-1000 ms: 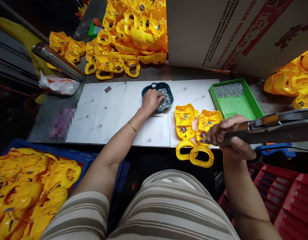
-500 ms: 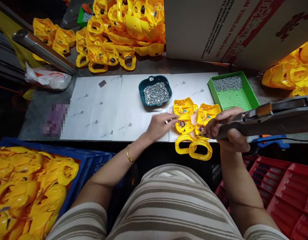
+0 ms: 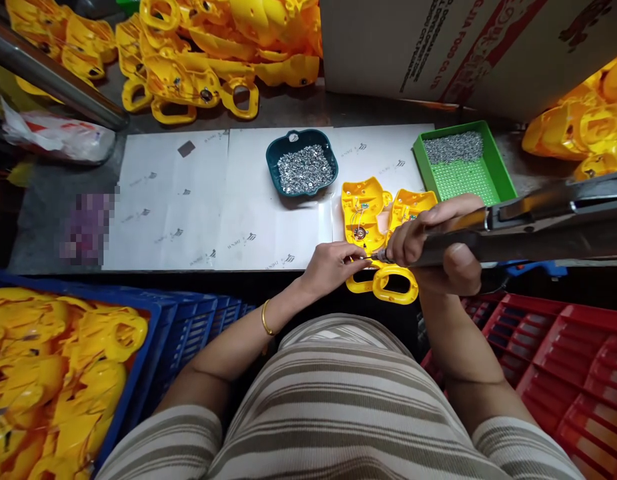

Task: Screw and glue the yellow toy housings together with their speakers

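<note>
My right hand (image 3: 438,248) grips a grey power screwdriver (image 3: 528,230), its thin bit pointing left. At the bit's tip, the fingers of my left hand (image 3: 334,265) are pinched together; a tiny shiny thing there is too small to name. Beneath and behind the hands lie two yellow plastic housing halves with loop handles. The left housing (image 3: 364,207) shows wires and a round speaker-like part. My right hand partly covers the right housing (image 3: 413,200). Both handles overhang the table's front edge.
A dark green bowl (image 3: 274,175) and a bright green tray (image 3: 503,177) hold small metal parts. Yellow housings (image 3: 268,40) are piled behind, beside a cardboard box (image 3: 368,53). A blue crate (image 3: 138,347) of housings stands left, red crates (image 3: 553,360) right.
My left hand has moved down and right to the screwdriver's bit, its fingers now pinched there. The screwdriver has shifted left in my right hand. The whole view has also shifted slightly.
</note>
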A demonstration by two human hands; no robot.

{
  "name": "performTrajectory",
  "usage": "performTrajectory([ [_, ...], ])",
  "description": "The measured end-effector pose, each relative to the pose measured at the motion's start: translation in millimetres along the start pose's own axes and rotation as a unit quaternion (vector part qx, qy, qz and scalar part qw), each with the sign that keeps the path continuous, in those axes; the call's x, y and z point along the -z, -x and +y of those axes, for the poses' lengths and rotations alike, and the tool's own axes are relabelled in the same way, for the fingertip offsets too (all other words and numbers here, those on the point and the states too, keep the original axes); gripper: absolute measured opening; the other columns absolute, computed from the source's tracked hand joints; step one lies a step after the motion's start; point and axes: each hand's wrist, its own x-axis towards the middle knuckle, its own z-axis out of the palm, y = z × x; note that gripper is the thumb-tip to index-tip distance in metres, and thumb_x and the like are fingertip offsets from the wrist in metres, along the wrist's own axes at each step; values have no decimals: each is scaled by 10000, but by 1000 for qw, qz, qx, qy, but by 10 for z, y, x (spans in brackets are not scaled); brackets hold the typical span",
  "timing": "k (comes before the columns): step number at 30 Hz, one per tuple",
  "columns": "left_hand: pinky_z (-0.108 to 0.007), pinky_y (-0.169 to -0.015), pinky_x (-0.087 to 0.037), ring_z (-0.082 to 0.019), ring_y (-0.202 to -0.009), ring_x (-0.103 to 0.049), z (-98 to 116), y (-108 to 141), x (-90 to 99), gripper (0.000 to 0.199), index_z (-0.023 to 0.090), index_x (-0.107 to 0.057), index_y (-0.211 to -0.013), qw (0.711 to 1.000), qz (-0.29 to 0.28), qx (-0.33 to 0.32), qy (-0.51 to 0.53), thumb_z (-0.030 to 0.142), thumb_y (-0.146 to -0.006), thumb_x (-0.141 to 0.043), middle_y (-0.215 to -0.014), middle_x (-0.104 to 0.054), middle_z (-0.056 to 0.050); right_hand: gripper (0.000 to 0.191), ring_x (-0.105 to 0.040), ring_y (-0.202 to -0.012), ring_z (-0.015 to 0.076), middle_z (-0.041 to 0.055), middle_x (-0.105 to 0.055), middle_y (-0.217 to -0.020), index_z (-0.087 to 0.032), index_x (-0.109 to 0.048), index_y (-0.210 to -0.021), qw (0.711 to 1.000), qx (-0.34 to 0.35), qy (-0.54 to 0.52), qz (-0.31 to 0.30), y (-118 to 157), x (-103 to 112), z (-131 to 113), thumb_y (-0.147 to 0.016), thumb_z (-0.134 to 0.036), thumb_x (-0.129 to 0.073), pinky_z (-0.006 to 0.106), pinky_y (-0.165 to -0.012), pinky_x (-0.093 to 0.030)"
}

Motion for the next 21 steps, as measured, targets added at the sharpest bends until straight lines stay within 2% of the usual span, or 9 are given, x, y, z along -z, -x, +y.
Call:
performTrajectory([
  [5, -184, -583, -447, -101, -621, -645, 19, 2, -10, 32, 152, -739, -804, 1000, -13, 13, -2, 175, -787, -754, -758, -743, -16, 201, -435, -367, 101, -85, -468, -526, -274, -559, -992, 1000, -26, 10, 8, 28, -11, 26, -866, -423, -608, 263, -431, -436],
  [10, -180, -578, -437, -104, -626, -655, 44, 1, 13, 16, 148, -749, -803, 999, -37, 24, -6, 160, -796, -742, -749, -744, -20, 154, -430, -373, 101, -76, -462, -531, -263, -561, -948, 999, -34, -19, 5, 35, -54, 32, -852, -375, -608, 242, -375, -392],
  [16, -183, -600, -437, -96, -635, -638, 64, -15, 37, 49, 170, -743, -844, 997, -66, 12, -33, 189, -845, -698, -746, -729, -3, 203, -398, -348, 98, -92, -419, -499, -281, -558, -962, 999, -45, 10, -15, 12, -66, 36, -855, -448, -602, 258, -383, -417],
  [17, -183, -597, -438, -93, -620, -623, 57, -11, 39, 84, 175, -740, -902, 997, -67, 14, -34, 227, -845, -707, -728, -716, 5, 213, -395, -347, 103, -90, -421, -497, -288, -563, -976, 999, -46, 15, -15, 10, -56, 36, -854, -458, -600, 266, -379, -418],
  [19, -189, -594, -446, -89, -590, -592, 33, 11, 43, 291, 173, -706, -1053, 998, -46, 12, -36, 350, -824, -735, -704, -688, 14, 227, -390, -344, 122, -82, -428, -491, -306, -572, -1001, 999, -44, 25, -15, 6, -25, 36, -853, -476, -596, 290, -368, -415],
  [21, -214, -635, -473, -107, -621, -587, -6, 53, 46, 441, 156, -666, -1126, 998, 16, 4, -57, 469, -819, -713, -735, -678, -3, 233, -388, -343, 146, -74, -431, -486, -326, -575, -1012, 999, -33, 42, -3, 0, 14, 43, -853, -496, -592, 323, -368, -413],
])
